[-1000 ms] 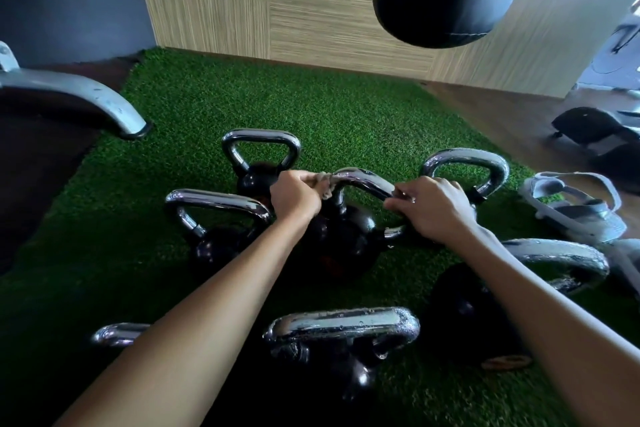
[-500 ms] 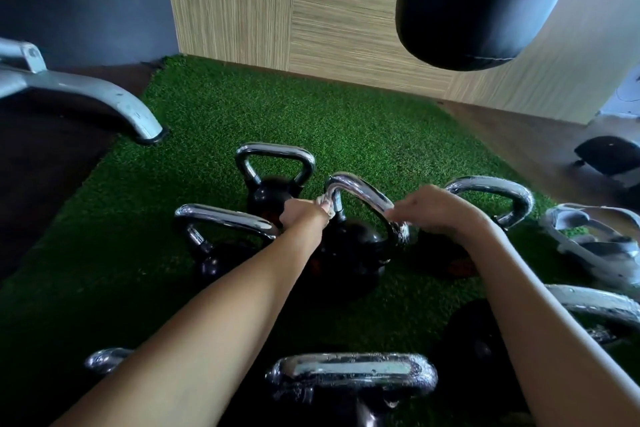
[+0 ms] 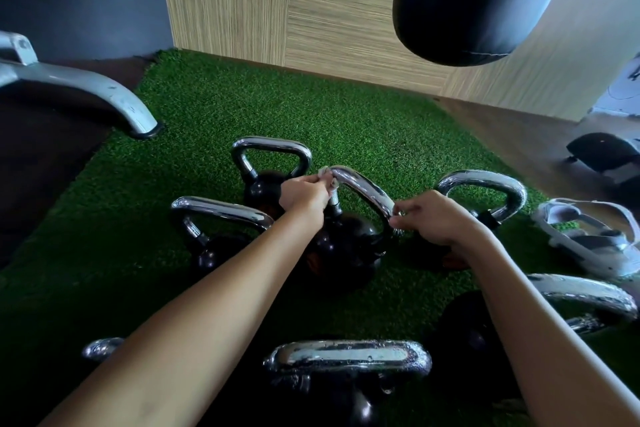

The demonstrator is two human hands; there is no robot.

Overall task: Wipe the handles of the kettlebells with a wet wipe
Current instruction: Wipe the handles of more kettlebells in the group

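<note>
Several black kettlebells with chrome handles stand on green turf (image 3: 346, 121). The middle kettlebell (image 3: 346, 250) has its handle (image 3: 363, 187) between my hands. My left hand (image 3: 304, 198) grips a small grey wet wipe (image 3: 327, 178) around the handle's left bend. My right hand (image 3: 436, 218) grips the right end of the same handle. Other kettlebells stand behind (image 3: 270, 156), to the left (image 3: 221, 215), to the right (image 3: 485, 191) and near me (image 3: 346, 357).
A black punching bag (image 3: 478, 0) hangs overhead at the right. A grey machine leg (image 3: 104, 97) rests at the turf's left edge. Grey sandals (image 3: 588, 236) lie on the right. A wooden wall (image 3: 311, 10) bounds the back.
The view has tilted and shifted. My left hand with the wipe has slid up to the handle's upper left bend. My right hand stays on the handle's right end.
</note>
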